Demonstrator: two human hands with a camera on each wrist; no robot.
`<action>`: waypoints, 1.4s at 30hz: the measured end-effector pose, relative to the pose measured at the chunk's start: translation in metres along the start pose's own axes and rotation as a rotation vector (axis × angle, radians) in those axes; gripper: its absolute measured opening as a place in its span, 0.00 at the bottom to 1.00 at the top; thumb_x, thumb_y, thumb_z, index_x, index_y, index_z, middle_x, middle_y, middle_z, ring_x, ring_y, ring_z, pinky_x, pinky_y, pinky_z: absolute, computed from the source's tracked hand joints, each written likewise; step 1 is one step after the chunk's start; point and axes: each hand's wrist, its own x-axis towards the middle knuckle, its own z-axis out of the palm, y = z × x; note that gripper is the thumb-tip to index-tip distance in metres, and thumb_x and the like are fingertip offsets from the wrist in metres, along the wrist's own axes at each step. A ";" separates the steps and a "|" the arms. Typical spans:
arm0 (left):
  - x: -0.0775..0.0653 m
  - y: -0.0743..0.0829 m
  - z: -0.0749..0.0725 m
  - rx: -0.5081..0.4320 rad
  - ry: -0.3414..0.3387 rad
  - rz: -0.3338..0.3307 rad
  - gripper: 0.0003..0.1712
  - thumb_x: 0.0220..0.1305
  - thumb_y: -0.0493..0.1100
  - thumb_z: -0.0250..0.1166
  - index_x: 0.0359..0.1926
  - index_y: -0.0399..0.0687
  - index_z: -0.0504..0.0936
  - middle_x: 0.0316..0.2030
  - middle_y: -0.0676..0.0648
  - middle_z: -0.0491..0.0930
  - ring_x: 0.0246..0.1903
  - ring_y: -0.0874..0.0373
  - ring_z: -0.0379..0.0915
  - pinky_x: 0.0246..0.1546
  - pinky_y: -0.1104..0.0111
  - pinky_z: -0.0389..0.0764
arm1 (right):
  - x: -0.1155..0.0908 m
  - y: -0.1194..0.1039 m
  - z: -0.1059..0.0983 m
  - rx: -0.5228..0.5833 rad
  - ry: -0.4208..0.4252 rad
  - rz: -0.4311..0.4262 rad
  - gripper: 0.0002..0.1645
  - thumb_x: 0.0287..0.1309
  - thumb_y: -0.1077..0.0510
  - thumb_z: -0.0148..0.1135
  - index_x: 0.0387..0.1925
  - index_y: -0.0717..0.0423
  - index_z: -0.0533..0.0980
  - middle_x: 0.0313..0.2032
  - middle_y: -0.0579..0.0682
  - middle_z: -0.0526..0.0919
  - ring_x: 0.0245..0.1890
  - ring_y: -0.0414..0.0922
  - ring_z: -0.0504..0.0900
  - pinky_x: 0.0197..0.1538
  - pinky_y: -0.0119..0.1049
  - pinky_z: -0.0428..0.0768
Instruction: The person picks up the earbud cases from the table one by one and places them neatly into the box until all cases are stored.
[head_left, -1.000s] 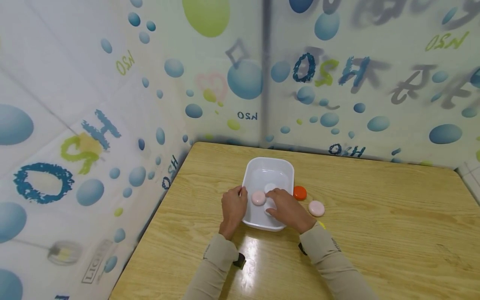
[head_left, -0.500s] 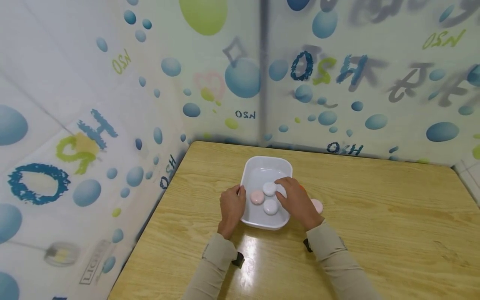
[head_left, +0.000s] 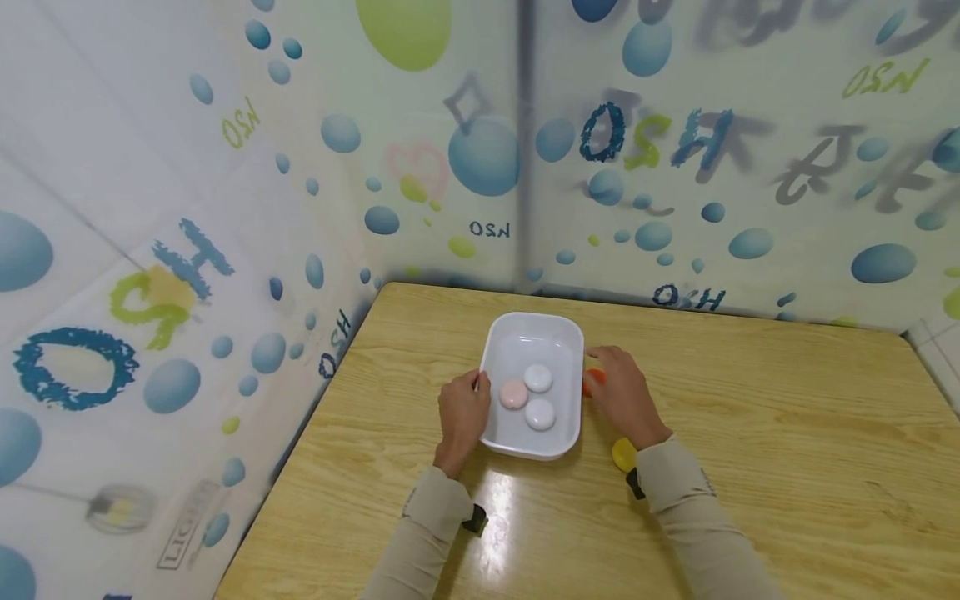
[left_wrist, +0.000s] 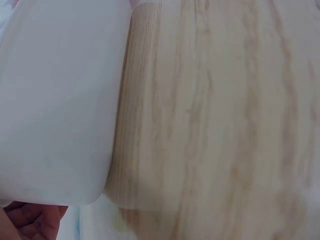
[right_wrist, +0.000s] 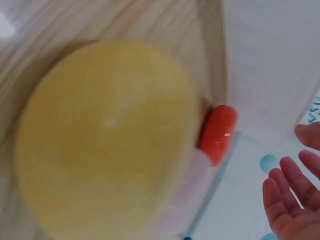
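Note:
A white rectangular tray [head_left: 521,352] stands on the table, holding a pale pink round piece [head_left: 513,394] and two white ones [head_left: 538,378]. My left hand [head_left: 462,410] pinches the tray's left rim; its curled fingers [left_wrist: 35,220] show at the bottom of the left wrist view. Just right of the tray, my right hand [head_left: 628,400] hovers over a red-orange round piece [head_left: 594,382], partly hiding it. In the right wrist view the right hand's fingers [right_wrist: 295,182] are spread from the thumb, apart from the red-orange piece [right_wrist: 218,134].
A yellow round piece [head_left: 623,455] lies beside my right wrist. Another pink piece [right_wrist: 186,192] shows between yellow and red-orange in the right wrist view; the right hand hides it from the head view. Patterned walls border the wooden table [head_left: 787,433] behind and at left.
My right hand has left the tray's inside and moved right, over the red-orange piece. The white pieces it covered now lie in plain sight. The left hand has stayed on the rim.

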 end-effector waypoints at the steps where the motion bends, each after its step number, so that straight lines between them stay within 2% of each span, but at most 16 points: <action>1: 0.000 0.000 0.000 0.001 -0.004 -0.002 0.13 0.59 0.45 0.55 0.28 0.46 0.84 0.22 0.46 0.81 0.21 0.53 0.74 0.23 0.60 0.73 | 0.000 0.002 0.000 0.003 -0.011 0.012 0.23 0.57 0.56 0.56 0.53 0.61 0.68 0.53 0.59 0.70 0.53 0.56 0.66 0.54 0.52 0.66; 5: 0.000 -0.002 0.002 0.005 -0.011 -0.012 0.13 0.59 0.45 0.55 0.29 0.46 0.84 0.23 0.46 0.81 0.22 0.53 0.74 0.24 0.60 0.73 | 0.000 0.011 0.003 -0.013 -0.061 0.058 0.23 0.57 0.56 0.54 0.54 0.61 0.68 0.53 0.60 0.70 0.53 0.57 0.66 0.54 0.52 0.66; 11: 0.001 -0.002 0.002 -0.001 -0.005 -0.004 0.13 0.59 0.44 0.55 0.26 0.47 0.84 0.20 0.48 0.80 0.19 0.55 0.71 0.22 0.62 0.72 | 0.000 0.019 0.008 -0.059 -0.101 0.057 0.27 0.54 0.55 0.57 0.55 0.63 0.67 0.51 0.63 0.71 0.50 0.58 0.68 0.51 0.52 0.67; 17: 0.000 -0.001 0.001 -0.009 -0.004 -0.001 0.12 0.59 0.44 0.56 0.24 0.48 0.82 0.18 0.50 0.78 0.18 0.57 0.68 0.21 0.62 0.72 | -0.001 0.021 0.010 -0.090 -0.149 0.089 0.29 0.53 0.53 0.60 0.55 0.62 0.66 0.49 0.62 0.72 0.42 0.55 0.71 0.44 0.48 0.71; 23: 0.000 -0.001 0.000 -0.007 -0.013 -0.011 0.13 0.59 0.45 0.56 0.22 0.48 0.81 0.18 0.50 0.77 0.18 0.57 0.68 0.22 0.62 0.71 | 0.000 0.023 0.011 -0.079 -0.223 0.145 0.33 0.51 0.52 0.63 0.56 0.61 0.64 0.46 0.60 0.72 0.39 0.52 0.71 0.44 0.46 0.72; 28: 0.000 0.001 -0.001 -0.007 -0.021 -0.009 0.13 0.59 0.44 0.55 0.20 0.48 0.80 0.16 0.50 0.76 0.18 0.57 0.67 0.20 0.63 0.70 | 0.001 0.027 0.014 -0.079 -0.216 0.134 0.34 0.49 0.51 0.65 0.55 0.60 0.65 0.44 0.59 0.72 0.39 0.52 0.71 0.44 0.46 0.71; 42: 0.000 0.000 -0.001 -0.005 -0.028 -0.009 0.14 0.60 0.45 0.56 0.20 0.48 0.79 0.15 0.51 0.75 0.17 0.58 0.66 0.19 0.65 0.69 | 0.004 0.029 0.018 -0.112 -0.214 0.114 0.28 0.48 0.54 0.66 0.50 0.60 0.68 0.42 0.59 0.73 0.37 0.52 0.71 0.43 0.45 0.71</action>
